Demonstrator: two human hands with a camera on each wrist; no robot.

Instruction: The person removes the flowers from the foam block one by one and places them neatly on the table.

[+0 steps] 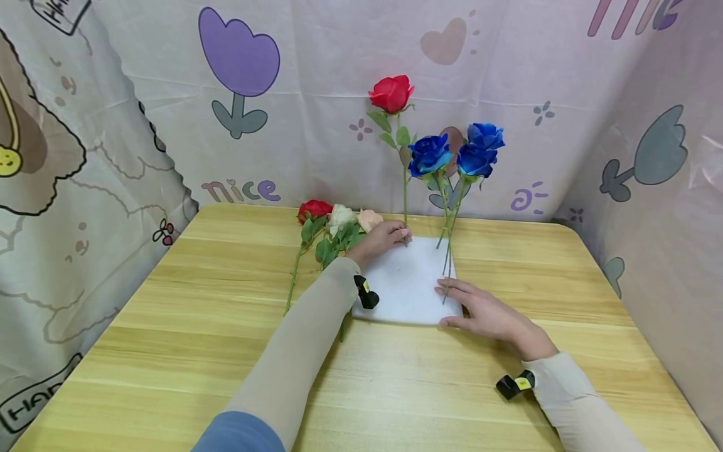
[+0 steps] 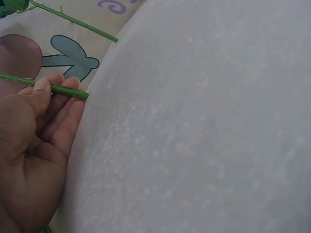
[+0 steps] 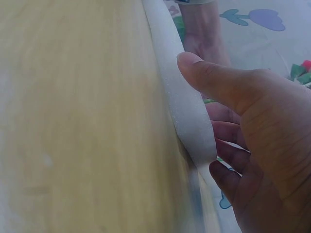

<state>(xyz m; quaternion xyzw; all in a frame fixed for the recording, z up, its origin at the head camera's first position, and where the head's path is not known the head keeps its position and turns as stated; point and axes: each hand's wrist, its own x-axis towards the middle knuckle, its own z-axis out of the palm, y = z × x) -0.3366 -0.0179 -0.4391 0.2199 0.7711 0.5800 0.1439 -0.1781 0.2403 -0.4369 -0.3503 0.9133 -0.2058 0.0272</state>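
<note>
Where left fingers (image 2: 68, 128) pinch stem (image 2: 70, 92) — foam's (image 1: 403, 279) edge lies.

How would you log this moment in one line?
left hand: pinches upright red rose by stem; right hand: touches white foam edge; blue roses: standing in foam; other flowers: on table

Seven roses from where I stand: two red, one upright red rose (image 1: 391, 94) and one lying red rose (image 1: 314, 211); three blue roses (image 1: 430, 156); one white rose (image 1: 341, 218); one peach rose (image 1: 369, 220). One white foam slab (image 1: 401, 282), one table (image 1: 169, 301). Hands: two, one left hand (image 1: 380, 241), one right hand (image 1: 487, 312). Black wrist cameras (image 1: 368, 295): two, one per wrist. Beige sleeves (image 1: 299, 351): two. Big purple tulip print (image 1: 240, 56): one.
</note>
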